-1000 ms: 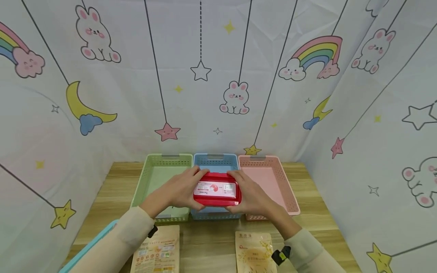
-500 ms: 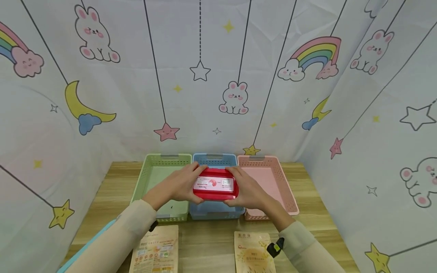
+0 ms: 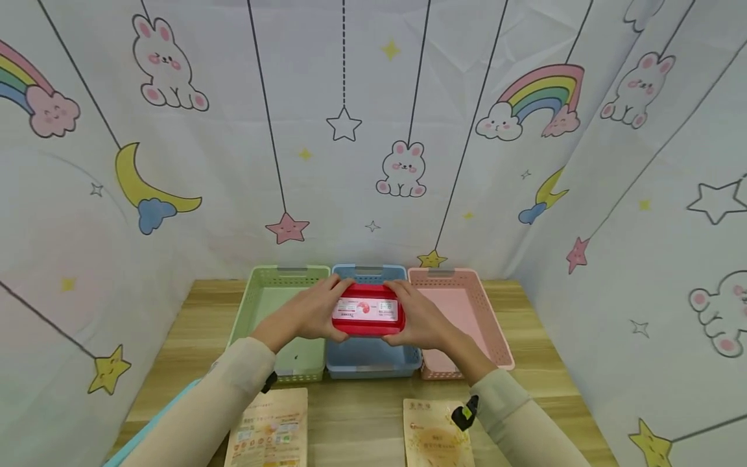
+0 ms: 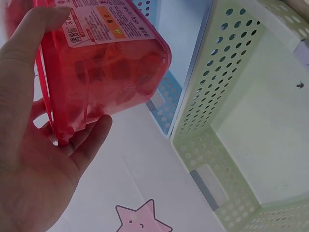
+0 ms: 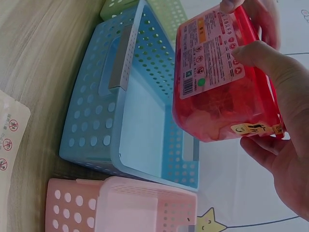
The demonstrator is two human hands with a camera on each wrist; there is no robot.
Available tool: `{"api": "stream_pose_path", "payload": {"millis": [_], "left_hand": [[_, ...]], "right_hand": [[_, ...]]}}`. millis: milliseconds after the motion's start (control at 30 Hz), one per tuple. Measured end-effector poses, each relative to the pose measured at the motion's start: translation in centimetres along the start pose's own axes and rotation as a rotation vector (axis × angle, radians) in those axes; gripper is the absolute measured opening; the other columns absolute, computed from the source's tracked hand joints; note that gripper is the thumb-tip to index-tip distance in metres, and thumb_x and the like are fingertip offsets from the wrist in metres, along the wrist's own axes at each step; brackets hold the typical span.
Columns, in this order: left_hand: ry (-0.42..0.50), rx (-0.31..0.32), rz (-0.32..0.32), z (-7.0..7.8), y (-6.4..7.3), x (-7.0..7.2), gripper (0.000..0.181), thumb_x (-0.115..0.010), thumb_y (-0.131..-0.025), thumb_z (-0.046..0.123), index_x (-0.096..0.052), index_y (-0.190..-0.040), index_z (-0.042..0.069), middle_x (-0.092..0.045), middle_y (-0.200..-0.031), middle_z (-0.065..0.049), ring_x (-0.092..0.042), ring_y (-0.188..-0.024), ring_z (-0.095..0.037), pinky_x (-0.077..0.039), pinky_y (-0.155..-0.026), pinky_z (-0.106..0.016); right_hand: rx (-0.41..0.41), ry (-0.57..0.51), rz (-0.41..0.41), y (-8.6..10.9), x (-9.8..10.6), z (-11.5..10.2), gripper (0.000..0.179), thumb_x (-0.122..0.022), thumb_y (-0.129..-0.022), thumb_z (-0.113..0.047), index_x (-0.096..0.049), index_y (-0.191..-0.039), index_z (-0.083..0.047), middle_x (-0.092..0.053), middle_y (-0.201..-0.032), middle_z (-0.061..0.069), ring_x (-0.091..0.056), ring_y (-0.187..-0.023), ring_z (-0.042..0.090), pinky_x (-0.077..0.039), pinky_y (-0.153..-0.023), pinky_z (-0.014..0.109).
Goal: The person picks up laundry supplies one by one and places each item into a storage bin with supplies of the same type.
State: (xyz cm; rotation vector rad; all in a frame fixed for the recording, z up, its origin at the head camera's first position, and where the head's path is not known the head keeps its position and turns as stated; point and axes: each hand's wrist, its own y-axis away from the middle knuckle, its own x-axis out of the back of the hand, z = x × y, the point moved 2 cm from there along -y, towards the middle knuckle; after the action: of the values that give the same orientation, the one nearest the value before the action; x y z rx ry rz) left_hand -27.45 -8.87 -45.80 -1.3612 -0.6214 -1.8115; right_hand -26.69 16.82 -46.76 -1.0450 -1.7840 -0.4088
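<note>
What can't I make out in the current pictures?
- Red box, contents: blurred behind tinted plastic, left wrist view.
- Left packet, right packet: near ends cut off by the head view's bottom edge.
- Blue-green thing: head view, partly behind the left sleeve.
- Dark speck in the green basket: left wrist view, too small to identify.

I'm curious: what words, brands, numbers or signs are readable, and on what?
No word, brand or number reads clearly.
Red container, side label: barcode, triangle sign, round signs; lettering too blurred.
Yellow sticker on it: black pictograms, too small.
Container's label in head view: blurred.
Right pouch: three red crossed-out circles; lettering too blurred.
Left pouch: print too small.
</note>
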Motion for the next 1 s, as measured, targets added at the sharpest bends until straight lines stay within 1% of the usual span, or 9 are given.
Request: {"api": "stream_pose_path", "payload": {"millis": [133, 300, 500, 700, 833, 1000], "left_hand": [[0.060, 0.008, 0.006, -0.1, -0.2, -0.3, 0.113, -0.093, -0.071, 0.048, -0.038, -0.161, 0.007, -0.052, -0.134, -0.006, -0.051, -0.115, -0.020, -0.056, -0.093, -0.039], [0.142, 0.037, 0.019, -0.2, -0.4, -0.6, 0.113, -0.095, -0.071, 0.042, -0.038, -0.161, 0.007, -0.050, -0.137, -0.007, -0.048, -0.121, -0.022, -0.056, -0.096, -0.041], [0.149, 0.043, 0.054, -0.5, -0.5, -0.8, 0.112, -0.094, -0.071, 0.043, -0.038, -0.162, 0.009, -0.049, -0.138, -0.007, -0.048, -0.123, -0.023, -0.056, -0.097, -0.043], [0.202, 0.028, 0.091, -0.8, -0.4, -0.9, 0.113, -0.092, -0.073, 0.042, -0.035, -0.164, 0.008, -0.045, -0.145, -0.013, -0.048, -0.128, -0.027, -0.055, -0.100, -0.046], [0.190, 0.015, 0.116, -0.9, -0.3, -1.1, 0.114, -0.091, -0.075, 0.044, -0.034, -0.165, 0.007, -0.044, -0.147, -0.014, -0.046, -0.130, -0.029, -0.054, -0.102, -0.049], [0.168, 0.015, 0.150, -1.2, -0.5, -1.7, 0.116, -0.092, -0.074, 0.046, -0.032, -0.166, 0.010, -0.042, -0.150, -0.013, -0.045, -0.133, -0.029, -0.053, -0.104, -0.048]], "right_hand": [[-0.010, -0.016, 0.015, 0.0, 0.0, 0.5, 0.109, -0.095, -0.074, -0.039, -0.037, -0.160, -0.007, -0.049, -0.151, 0.008, -0.057, -0.124, 0.025, -0.060, -0.094, 0.041], [-0.048, -0.091, 0.023, 0.0, 0.2, 0.9, 0.112, -0.096, -0.074, -0.037, -0.034, -0.161, -0.004, -0.047, -0.148, 0.011, -0.057, -0.122, 0.025, -0.060, -0.093, 0.043], [-0.077, -0.133, 0.040, -0.1, 0.1, 1.3, 0.113, -0.096, -0.074, -0.039, -0.033, -0.162, -0.007, -0.046, -0.150, 0.013, -0.056, -0.124, 0.027, -0.060, -0.094, 0.044], [-0.099, -0.182, 0.077, 0.0, 0.0, 1.8, 0.110, -0.096, -0.073, -0.043, -0.038, -0.160, -0.010, -0.052, -0.146, 0.008, -0.056, -0.123, 0.024, -0.059, -0.094, 0.043], [-0.097, -0.201, 0.088, 0.0, 0.2, 1.8, 0.109, -0.096, -0.073, -0.044, -0.039, -0.159, -0.010, -0.051, -0.145, 0.007, -0.056, -0.123, 0.023, -0.059, -0.095, 0.044], [-0.092, -0.211, 0.094, -0.2, 0.2, 2.0, 0.110, -0.097, -0.073, -0.043, -0.037, -0.160, -0.012, -0.050, -0.146, 0.007, -0.056, -0.124, 0.023, -0.058, -0.095, 0.044]]}}
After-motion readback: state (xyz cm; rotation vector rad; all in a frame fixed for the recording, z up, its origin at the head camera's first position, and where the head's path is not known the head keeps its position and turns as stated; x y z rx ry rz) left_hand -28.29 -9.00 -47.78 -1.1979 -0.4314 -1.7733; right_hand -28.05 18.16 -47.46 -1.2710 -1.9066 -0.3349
